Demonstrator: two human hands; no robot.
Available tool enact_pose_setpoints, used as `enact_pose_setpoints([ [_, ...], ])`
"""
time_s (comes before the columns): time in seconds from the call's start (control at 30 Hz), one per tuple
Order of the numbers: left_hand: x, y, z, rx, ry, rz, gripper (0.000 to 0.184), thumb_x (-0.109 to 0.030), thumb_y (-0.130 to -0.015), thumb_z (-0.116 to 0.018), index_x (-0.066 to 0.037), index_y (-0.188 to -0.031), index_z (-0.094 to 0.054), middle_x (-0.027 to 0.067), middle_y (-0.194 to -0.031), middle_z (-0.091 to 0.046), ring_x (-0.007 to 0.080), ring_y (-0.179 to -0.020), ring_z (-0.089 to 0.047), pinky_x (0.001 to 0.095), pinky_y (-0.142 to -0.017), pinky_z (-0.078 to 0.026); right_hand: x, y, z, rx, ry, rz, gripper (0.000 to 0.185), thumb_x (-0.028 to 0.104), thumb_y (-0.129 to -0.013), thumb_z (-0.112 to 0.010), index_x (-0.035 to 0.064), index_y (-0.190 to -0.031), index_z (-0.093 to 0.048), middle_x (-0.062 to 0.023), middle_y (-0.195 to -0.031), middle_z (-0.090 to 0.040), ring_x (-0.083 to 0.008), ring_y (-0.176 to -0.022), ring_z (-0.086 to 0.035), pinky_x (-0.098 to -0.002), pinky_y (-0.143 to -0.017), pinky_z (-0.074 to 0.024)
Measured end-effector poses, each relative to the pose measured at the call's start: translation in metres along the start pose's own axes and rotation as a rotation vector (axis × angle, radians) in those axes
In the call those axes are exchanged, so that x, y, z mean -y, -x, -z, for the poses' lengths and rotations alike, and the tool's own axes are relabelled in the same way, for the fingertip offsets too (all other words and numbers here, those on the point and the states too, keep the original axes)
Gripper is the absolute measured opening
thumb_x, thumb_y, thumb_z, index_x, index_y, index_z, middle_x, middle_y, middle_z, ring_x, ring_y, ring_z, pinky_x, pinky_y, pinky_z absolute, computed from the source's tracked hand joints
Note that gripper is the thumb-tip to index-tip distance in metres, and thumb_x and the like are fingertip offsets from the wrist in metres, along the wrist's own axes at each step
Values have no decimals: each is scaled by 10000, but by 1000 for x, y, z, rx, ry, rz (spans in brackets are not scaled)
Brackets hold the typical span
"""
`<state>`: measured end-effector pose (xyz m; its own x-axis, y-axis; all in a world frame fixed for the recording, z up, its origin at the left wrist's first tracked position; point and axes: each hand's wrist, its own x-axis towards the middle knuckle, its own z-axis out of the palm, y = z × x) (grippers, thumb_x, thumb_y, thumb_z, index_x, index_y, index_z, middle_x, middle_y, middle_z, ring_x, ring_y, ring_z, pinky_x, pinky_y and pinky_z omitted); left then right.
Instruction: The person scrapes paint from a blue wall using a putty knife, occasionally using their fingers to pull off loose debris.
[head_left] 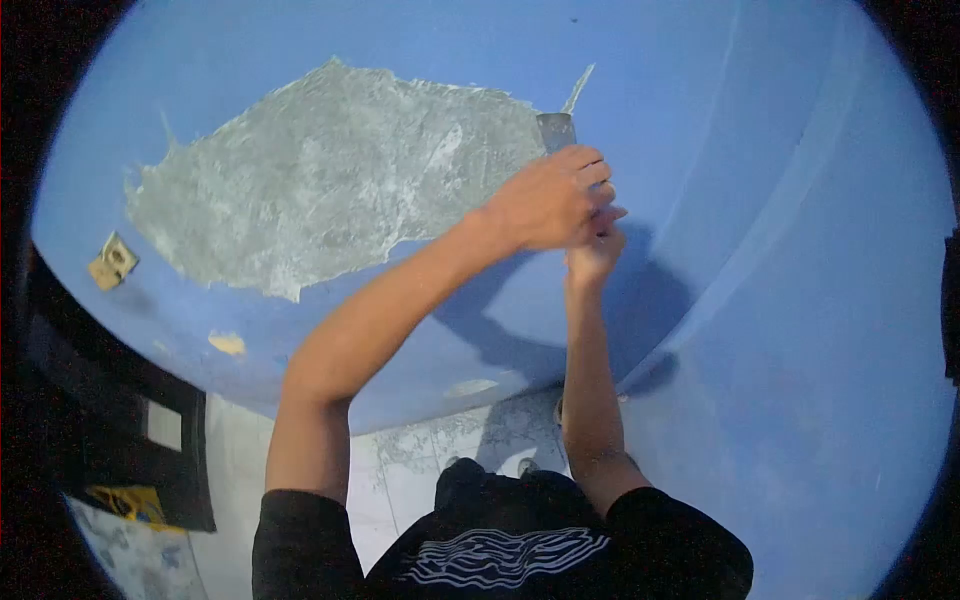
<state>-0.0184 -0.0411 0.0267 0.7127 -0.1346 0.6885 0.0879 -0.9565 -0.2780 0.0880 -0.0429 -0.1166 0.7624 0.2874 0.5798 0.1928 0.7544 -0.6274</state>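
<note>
Both my hands meet at the right edge of a large grey bare patch (330,180) in a blue painted wall (660,60). My left hand (568,198) is closed on a flat scraper (556,130), whose blade points up and lies against the wall by the patch edge. Just below and to the right, my right hand (598,245) is closed near the lower part of the scraper; its grip is partly hidden behind my left hand. A thin scratched strip (578,88) shows in the paint above the blade.
An electrical outlet (113,262) sits on the wall at the left. A dark piece of furniture (100,390) stands at the lower left, with something yellow (135,503) beneath. Below the wall, the tiled floor (400,470) has scattered debris.
</note>
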Motion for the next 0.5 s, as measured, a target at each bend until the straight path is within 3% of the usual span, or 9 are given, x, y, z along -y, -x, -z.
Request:
enact_pose_setpoints([
  [0.07, 31, -7, -14, 84, 4, -135, 278, -284, -847, -653, -11, -799, -634, 137, -886, -628, 313, -857, -578, 413, -780, -496, 28, 1, 2, 175, 157, -229, 285, 238, -943, -624, 19, -761, -621, -12, -630, -572, -64, -517, -478, -253, -435, -345],
  [0.13, 52, -4, -27, 308, -44, -178, 350, -335, -837, -662, -24, -681, -629, 111, -766, -633, 303, -793, -578, 403, -750, -487, 32, 2, 5, 192, 202, -288, 305, 242, -949, -623, 27, -733, -624, -2, -604, -560, -69, -507, -466, -260, -459, -344],
  [0.2, 60, 3, -36, 262, 28, -147, 395, -362, -847, -643, -35, -626, -623, 104, -698, -618, 303, -766, -581, 397, -748, -484, 42, 6, 3, 218, 240, -345, 327, 246, -954, -622, 34, -705, -626, 9, -579, -549, -75, -497, -455, -267, -483, -344],
  [0.27, 66, 6, -38, 219, 78, -110, 445, -389, -857, -623, -47, -572, -616, 97, -629, -603, 304, -739, -583, 390, -745, -480, 54, 14, -6, 197, -79, -515, 304, 233, -981, -584, 51, -744, -638, 18, -592, -549, -59, -481, -439, -251, -447, -327],
  [0.37, 61, 2, -33, 266, -14, -108, 512, -435, -876, -582, -70, -517, -605, 99, -580, -588, 306, -709, -589, 407, -763, -475, 49, 20, -2, 213, -49, -465, 319, 251, -990, -575, 58, -744, -640, 23, -611, -556, -46, -470, -423, -247, -417, -305],
  [0.43, 60, -5, -25, 461, -25, -87, 466, -425, -860, -576, -77, -554, -630, 110, -585, -590, 304, -708, -593, 424, -780, -468, 50, 22, -3, 202, 15, -438, 321, 250, -991, -573, 43, -756, -643, 20, -620, -559, -41, -460, -423, -233, -410, -300],
  [0.5, 70, -3, -35, 422, -31, -145, 409, -393, -820, -595, -79, -560, -630, 113, -591, -596, 305, -714, -599, 424, -793, -466, 42, 25, -1, 193, 79, -416, 324, 248, -993, -570, 28, -768, -646, 18, -630, -562, -35, -450, -423, -220, -402, -295],
])
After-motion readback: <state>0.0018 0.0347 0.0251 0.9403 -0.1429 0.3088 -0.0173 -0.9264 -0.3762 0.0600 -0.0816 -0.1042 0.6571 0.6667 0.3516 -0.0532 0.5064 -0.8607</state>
